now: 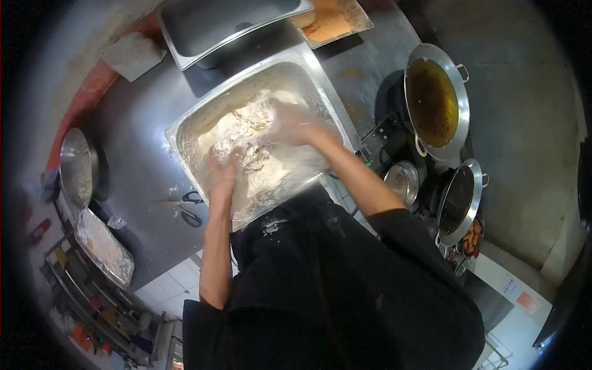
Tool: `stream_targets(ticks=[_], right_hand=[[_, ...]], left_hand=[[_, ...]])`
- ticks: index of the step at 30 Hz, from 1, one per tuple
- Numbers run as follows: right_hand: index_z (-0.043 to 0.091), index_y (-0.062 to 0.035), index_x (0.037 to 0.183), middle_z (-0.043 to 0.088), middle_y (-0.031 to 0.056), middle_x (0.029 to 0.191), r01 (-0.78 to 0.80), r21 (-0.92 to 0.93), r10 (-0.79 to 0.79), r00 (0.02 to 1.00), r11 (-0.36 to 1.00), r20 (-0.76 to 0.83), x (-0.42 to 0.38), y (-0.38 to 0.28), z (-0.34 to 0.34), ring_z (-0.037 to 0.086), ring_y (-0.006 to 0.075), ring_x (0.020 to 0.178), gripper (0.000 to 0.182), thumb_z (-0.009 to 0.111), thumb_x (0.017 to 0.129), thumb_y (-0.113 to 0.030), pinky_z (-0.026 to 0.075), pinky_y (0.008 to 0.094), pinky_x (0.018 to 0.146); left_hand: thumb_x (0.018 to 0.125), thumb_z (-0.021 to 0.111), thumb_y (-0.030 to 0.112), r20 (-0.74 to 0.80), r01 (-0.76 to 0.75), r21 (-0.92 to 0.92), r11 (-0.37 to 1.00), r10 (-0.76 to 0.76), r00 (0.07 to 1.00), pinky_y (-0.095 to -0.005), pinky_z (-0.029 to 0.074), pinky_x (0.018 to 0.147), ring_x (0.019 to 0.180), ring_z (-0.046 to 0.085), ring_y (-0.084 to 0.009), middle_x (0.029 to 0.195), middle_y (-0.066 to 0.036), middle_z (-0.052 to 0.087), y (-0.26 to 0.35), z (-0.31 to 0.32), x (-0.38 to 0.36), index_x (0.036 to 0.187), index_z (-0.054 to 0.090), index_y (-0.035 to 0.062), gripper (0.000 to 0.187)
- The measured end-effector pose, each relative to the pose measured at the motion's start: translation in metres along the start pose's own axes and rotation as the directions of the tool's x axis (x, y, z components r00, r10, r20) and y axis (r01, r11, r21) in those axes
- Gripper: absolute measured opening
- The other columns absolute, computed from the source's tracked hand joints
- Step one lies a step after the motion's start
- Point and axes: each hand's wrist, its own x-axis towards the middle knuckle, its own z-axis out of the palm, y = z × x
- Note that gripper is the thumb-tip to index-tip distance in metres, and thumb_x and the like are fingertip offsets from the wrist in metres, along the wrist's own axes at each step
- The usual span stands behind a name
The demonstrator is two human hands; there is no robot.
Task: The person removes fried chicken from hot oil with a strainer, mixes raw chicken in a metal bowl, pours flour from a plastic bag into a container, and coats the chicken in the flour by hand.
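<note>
A deep metal pan (327, 102) holds a bed of white flour (271, 176) with lumpy flour-coated pieces (250, 123) heaped in its middle. My left hand (223, 171) is down in the pan at the near left, against the floured pieces. Flour covers its fingers, which are smeared and partly buried. On the right side of the pan, my right hand (293, 125) is strongly blurred by motion beside the heap. Whether either hand grips a piece cannot be made out.
Black-handled scissors (191, 208) lie left of the pan. A metal bowl (77, 166) and a floury tray (105, 250) stand farther left. An empty-looking steel pan (231, 28) and a tray of orange powder (336, 21) are behind. Two woks (459, 105) with dark liquid stand right.
</note>
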Motion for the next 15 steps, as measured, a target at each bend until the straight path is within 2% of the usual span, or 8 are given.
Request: stream_targets(ticks=[2,5,7,10,11,12,14,15], right_hand=[[0.035,-0.0007,0.143,0.048,0.0303,0.134,-0.057,0.054,0.06,0.997,0.997,-0.043,0.022,-0.002,0.055,0.048,0.038,0.125,0.092,0.073,0.072,-0.044,0.04,0.0411,0.103],[0.037,-0.0008,0.142,0.047,0.0302,0.134,0.031,-0.209,-0.095,0.948,0.977,-0.303,0.042,0.005,0.104,0.049,0.037,0.124,0.092,0.077,0.068,-0.04,0.04,0.0405,0.103],[0.04,-0.0009,0.139,0.054,0.0297,0.127,0.182,0.159,-0.18,0.983,0.97,-0.027,0.029,0.003,0.075,0.055,0.0353,0.117,0.084,0.077,0.07,-0.032,0.043,0.0412,0.099],[0.043,-0.0014,0.137,0.059,0.0292,0.118,0.31,0.322,-0.307,0.95,0.895,-0.061,0.003,0.003,0.039,0.06,0.0339,0.107,0.077,0.076,0.074,-0.031,0.046,0.0408,0.094],[0.045,-0.0016,0.137,0.064,0.0264,0.11,0.249,0.412,-0.271,0.963,0.876,-0.005,-0.009,-0.006,0.019,0.063,0.0329,0.099,0.077,0.076,0.076,-0.038,0.048,0.041,0.089],[0.045,-0.0016,0.137,0.064,0.0264,0.11,0.247,0.416,-0.276,0.961,0.875,0.01,-0.02,-0.015,0.001,0.063,0.0329,0.099,0.077,0.076,0.076,-0.038,0.048,0.041,0.089],[0.043,-0.002,0.138,0.059,0.0256,0.121,0.182,0.099,-0.204,0.93,0.978,0.306,-0.027,-0.026,-0.028,0.06,0.033,0.108,0.082,0.073,0.077,-0.048,0.046,0.0398,0.095],[0.043,-0.002,0.138,0.059,0.0256,0.121,0.2,0.102,-0.223,0.925,0.974,0.309,-0.018,-0.013,-0.026,0.06,0.033,0.108,0.082,0.073,0.077,-0.048,0.046,0.0398,0.095]], left_hand=[[0.084,0.071,0.036,0.176,0.113,-0.546,0.83,-0.018,0.984,-0.0311,0.044,0.095,0.111,0.057,-0.0229,0.124,-0.017,0.059,-0.036,0.021,0.025,0.144,0.028,-0.0073,0.085],[0.083,0.071,0.037,0.224,0.097,-0.394,0.914,-0.007,0.975,-0.0307,0.046,0.09,0.107,0.058,-0.0223,0.121,-0.017,0.059,-0.036,0.024,0.039,0.147,0.02,-0.0042,0.092],[0.083,0.071,0.042,0.189,0.113,-0.163,0.98,-0.081,0.979,-0.0318,0.047,0.088,0.104,0.06,-0.0246,0.122,-0.019,0.06,0.014,0.005,0.008,0.142,0.031,-0.0065,0.086],[0.084,0.069,0.046,0.006,-0.063,-0.05,0.997,0.063,0.998,-0.0334,0.046,0.09,0.107,0.059,-0.0248,0.126,-0.021,0.058,0.016,-0.014,-0.011,0.138,0.039,-0.0077,0.082],[0.087,0.064,0.048,0.031,0.082,0.144,0.986,-0.087,0.996,-0.0347,0.043,0.096,0.113,0.057,-0.0271,0.128,-0.022,0.057,0.043,-0.028,-0.024,0.134,0.045,-0.0076,0.076],[0.087,0.064,0.048,0.025,0.097,0.142,0.985,-0.102,0.994,-0.0347,0.043,0.096,0.113,0.057,-0.0271,0.128,-0.022,0.057,0.04,-0.028,-0.028,0.134,0.045,-0.0076,0.076],[0.088,0.058,0.054,0.103,-0.129,-0.082,0.988,0.138,0.985,-0.0349,0.04,0.101,0.12,0.053,-0.0307,0.129,-0.023,0.056,0.033,-0.035,-0.031,0.132,0.048,-0.0073,0.076],[0.089,0.051,0.063,0.086,-0.155,0.006,0.988,0.154,0.984,-0.0341,0.036,0.105,0.127,0.047,-0.0312,0.133,-0.024,0.052,0.034,-0.034,-0.03,0.133,0.049,-0.0069,0.083]])
